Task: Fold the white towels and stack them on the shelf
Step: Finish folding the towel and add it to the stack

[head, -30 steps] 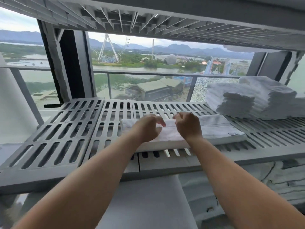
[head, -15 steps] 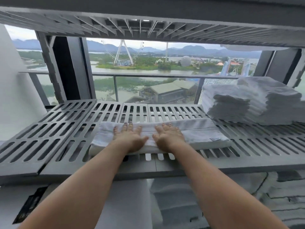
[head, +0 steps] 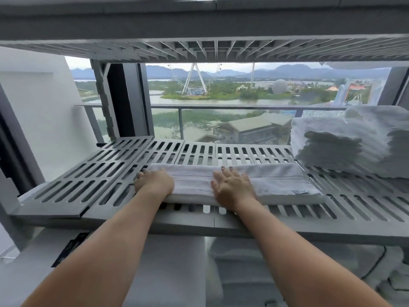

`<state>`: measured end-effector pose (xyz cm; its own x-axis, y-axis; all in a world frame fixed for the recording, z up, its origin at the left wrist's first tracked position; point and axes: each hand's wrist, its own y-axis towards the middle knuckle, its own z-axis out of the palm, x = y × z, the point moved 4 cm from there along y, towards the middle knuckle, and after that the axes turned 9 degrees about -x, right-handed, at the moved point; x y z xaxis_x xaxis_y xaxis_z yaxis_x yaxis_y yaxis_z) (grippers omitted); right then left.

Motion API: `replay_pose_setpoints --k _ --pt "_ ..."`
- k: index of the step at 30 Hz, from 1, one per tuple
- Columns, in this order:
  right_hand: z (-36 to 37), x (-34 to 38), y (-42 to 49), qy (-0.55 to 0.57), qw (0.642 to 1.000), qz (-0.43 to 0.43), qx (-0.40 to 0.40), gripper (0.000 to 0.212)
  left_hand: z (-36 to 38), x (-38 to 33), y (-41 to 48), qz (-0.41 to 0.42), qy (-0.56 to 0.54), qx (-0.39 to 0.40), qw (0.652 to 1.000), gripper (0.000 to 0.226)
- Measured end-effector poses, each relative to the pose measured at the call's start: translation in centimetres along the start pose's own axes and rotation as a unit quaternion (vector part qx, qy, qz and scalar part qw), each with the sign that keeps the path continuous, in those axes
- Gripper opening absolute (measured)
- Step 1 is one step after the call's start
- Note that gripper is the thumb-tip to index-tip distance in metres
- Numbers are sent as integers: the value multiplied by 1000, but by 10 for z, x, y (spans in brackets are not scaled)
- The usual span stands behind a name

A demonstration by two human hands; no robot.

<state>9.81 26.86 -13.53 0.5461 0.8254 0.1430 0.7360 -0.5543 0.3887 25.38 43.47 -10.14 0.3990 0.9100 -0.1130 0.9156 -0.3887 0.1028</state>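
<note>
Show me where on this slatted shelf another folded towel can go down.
Bare: the slatted shelf left of the long folded towel, and a narrow strip behind it. Crowded: front middle, where the left hand and right hand lie on that towel; right rear, the stack of folded towels.

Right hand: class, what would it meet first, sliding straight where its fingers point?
The right hand would likely cross the far edge of the folded white towel onto bare grey slotted shelf; the white towel stack sits rightward.

Towel (head: 272, 183) on shelf (head: 88, 187) front — towel stack (head: 354, 142) behind, right.
</note>
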Motion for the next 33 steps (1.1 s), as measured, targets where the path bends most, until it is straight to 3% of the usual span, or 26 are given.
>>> replay_pose_setpoints --k 5,11,20,29,33 --pt "2 -1 -1 -23 998 37 40 73 -2 4 18 -3 -33 11 999 50" --pt "2 0 0 -41 996 52 58 71 -6 15 31 24 -73 -3 997 71" --pt "2 2 -3 -62 997 33 7 67 1 8 44 48 -32 32 998 78" --pt "3 1 -5 -63 996 65 27 70 0 3 46 30 -35 46 998 51" --pt "4 0 -4 -60 996 63 23 71 -2 2 43 110 -122 -30 986 39"
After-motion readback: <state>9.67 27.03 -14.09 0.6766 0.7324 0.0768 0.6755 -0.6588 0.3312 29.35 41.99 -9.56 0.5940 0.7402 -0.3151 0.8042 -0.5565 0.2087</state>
